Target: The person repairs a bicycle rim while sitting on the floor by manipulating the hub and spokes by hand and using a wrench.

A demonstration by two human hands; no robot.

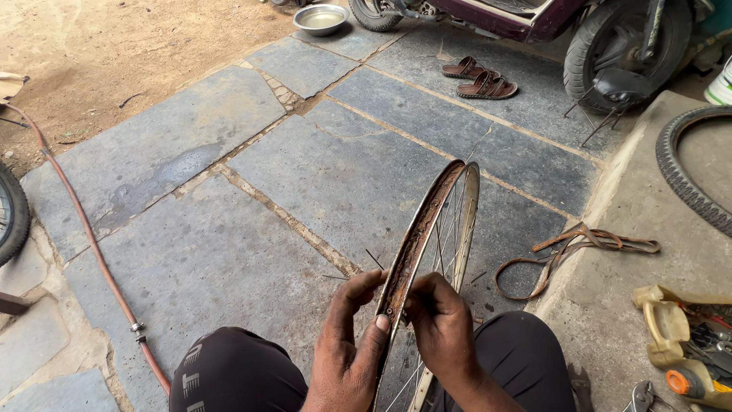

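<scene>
A rusty bicycle wheel rim [435, 221] with thin spokes stands upright on edge between my knees, seen nearly edge-on. My left hand [347, 343] grips the near part of the rim from the left, thumb pressed on its rusty inner channel. My right hand [441, 324] holds the same part from the right, fingers curled at the rim's edge by the spokes. Both knees, in dark trousers, frame the wheel at the bottom.
A reddish hose [91, 244] runs along the stone slabs at left. A rubber rim strip [568, 252] lies right of the wheel. A tyre [686, 175] and tools [682, 343] sit on the raised concrete step. Sandals [480, 80], a metal bowl [321, 18] and a scooter [610, 38] lie beyond.
</scene>
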